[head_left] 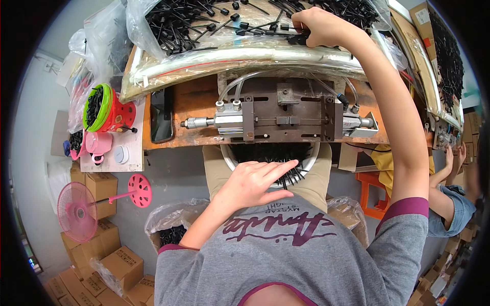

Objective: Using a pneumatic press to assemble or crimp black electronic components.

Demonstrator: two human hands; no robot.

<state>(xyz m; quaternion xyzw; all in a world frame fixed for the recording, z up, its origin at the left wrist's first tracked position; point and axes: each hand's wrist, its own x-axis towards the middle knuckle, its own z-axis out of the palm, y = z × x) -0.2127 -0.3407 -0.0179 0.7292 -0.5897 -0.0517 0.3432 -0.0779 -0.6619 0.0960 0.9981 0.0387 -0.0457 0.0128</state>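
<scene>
My right hand (322, 26) reaches to the tray's far side with its fingers curled together around a black plastic part (300, 37); the fingertips are partly hidden among similar pieces. Loose black parts with thin stems and small block heads (178, 23) are heaped there. My left hand (259, 182) hovers palm down over a white basket (314, 159) in my lap, fingers stretched out and nothing in them. More black parts (270, 152) fill that basket. Between my hands sits a metal fixture (287, 109) with a pneumatic cylinder (228, 124) at each side; a small dark block (287, 120) lies in its middle.
A plastic-wrapped tray rim (214, 60) borders the fixture. At left are a phone (162, 116), a red and green bucket (120, 113), a pink cup (98, 143) and a pink fan (77, 211). Bagged bins flank me. On the right, another person's hands (454, 158) work near an orange stool (371, 196).
</scene>
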